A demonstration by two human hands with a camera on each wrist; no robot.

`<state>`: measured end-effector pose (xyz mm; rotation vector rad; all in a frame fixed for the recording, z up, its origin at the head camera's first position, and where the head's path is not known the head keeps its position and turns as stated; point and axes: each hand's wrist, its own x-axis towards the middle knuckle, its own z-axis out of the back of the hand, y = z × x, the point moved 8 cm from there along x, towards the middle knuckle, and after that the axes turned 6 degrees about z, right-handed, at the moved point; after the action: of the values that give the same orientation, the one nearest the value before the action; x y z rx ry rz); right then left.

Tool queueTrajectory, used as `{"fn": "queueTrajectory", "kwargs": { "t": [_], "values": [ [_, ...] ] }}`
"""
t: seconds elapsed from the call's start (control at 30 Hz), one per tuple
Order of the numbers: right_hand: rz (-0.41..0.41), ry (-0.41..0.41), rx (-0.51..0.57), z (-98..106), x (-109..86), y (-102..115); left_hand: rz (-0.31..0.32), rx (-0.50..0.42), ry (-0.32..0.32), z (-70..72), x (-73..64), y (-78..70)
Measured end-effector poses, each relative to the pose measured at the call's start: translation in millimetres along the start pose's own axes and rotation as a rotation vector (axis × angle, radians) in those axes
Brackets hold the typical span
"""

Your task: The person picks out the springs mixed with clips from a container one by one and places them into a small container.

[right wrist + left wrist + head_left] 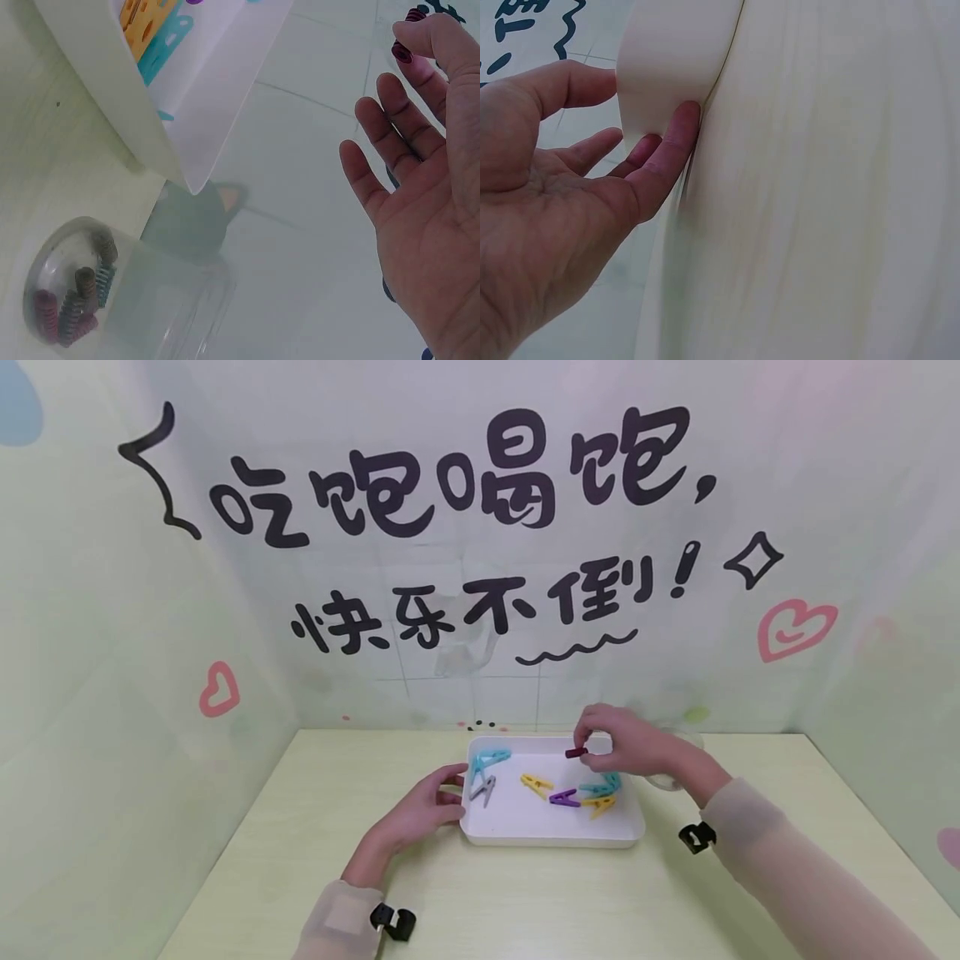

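A shallow white tray (552, 841) stands on the table, holding several plastic clothespins in yellow, teal, grey and purple, such as a yellow clothespin (536, 785) and a purple clothespin (565, 798). Against the tray's left end rests my left hand (427, 810), its fingertips spread on the outer wall, as the left wrist view also shows. Above the tray's far right part, my right hand (626, 739) pinches a small dark red ribbed cylinder (403, 51) between thumb and index finger. The other three fingers of that hand (427, 165) extend loosely.
Beside the tray's right end is a clear plastic jar (172, 307), partly hidden behind the right wrist in the head view. Several small ribbed pieces (71, 315) in pink, grey, brown and teal lie in it. A printed wall cover (420, 693) bounds the table (540, 902) at the back.
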<state>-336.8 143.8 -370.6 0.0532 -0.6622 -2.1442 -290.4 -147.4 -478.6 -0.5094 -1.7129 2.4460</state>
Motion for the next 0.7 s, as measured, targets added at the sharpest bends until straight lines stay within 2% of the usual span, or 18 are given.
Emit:
{"fn": "queueTrajectory", "kwargs": {
  "t": [0.33, 0.5, 0.7],
  "values": [
    [-0.027, -0.150, -0.095, 39.5, -38.6, -22.3, -0.003, 0.002, 0.002, 0.0, -0.1, 0.9],
    [-0.092, -0.192, -0.132, 54.5, -63.3, -41.8, 0.002, 0.000, 0.002, 0.2, 1.5, 3.1],
    [-0.189, -0.197, -0.167, 62.2, -91.7, -67.7, 0.002, 0.007, -0.003, 0.9, 2.7, 5.0]
  ]
}}
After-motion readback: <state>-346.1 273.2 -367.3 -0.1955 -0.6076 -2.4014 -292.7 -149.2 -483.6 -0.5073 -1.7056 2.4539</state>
